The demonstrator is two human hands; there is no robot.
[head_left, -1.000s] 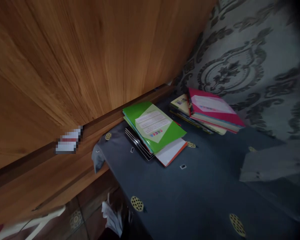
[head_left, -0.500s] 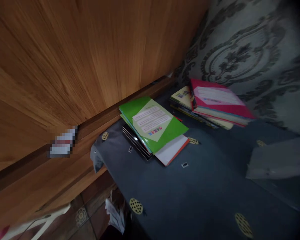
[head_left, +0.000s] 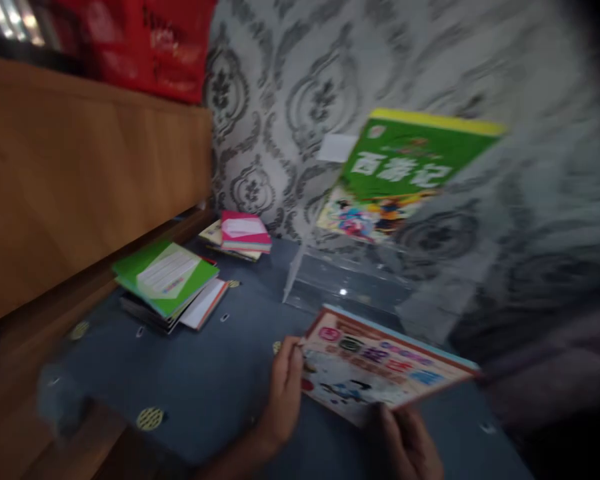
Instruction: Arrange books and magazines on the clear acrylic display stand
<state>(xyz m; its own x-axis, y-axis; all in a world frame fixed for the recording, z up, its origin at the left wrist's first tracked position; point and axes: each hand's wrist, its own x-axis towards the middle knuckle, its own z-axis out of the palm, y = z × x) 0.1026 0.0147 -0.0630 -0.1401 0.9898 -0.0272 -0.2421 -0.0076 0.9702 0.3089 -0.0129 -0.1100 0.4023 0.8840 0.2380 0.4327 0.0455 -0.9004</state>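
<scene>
Wood-grained brown board [head_left: 90, 187] fills the left, its surface smooth and flat, with a glossy red plastic container [head_left: 150, 53] on top, pierced by dark slots. Next, on a dark blue-grey cloth [head_left: 205, 387] printed with yellow dotted ovals, lies a loose pile topped by a bright green book [head_left: 155, 270]; its pale diamond panel carries lines of print too small to read. Farther back, a pink book [head_left: 255, 233] with a whitish label lies on a cream one [head_left: 211, 232], near grey damask-patterned wallpaper [head_left: 253, 187]. The left hand [head_left: 284, 390] is closed on the left edge of a thin brown-bordered book [head_left: 375, 367], tilted above the cloth toward the near side. Behind stands a clear, shiny plastic holder [head_left: 345, 277]. The thin book's cover has large multicoloured characters, too blurred to read surely, over a pale illustration. Above the holder slants a green, yellow-edged book [head_left: 405, 163] lettered 西游记 in white, with colourful figures below. The right hand [head_left: 410, 437], fingers curled, pinches the thin book's lower edge.
</scene>
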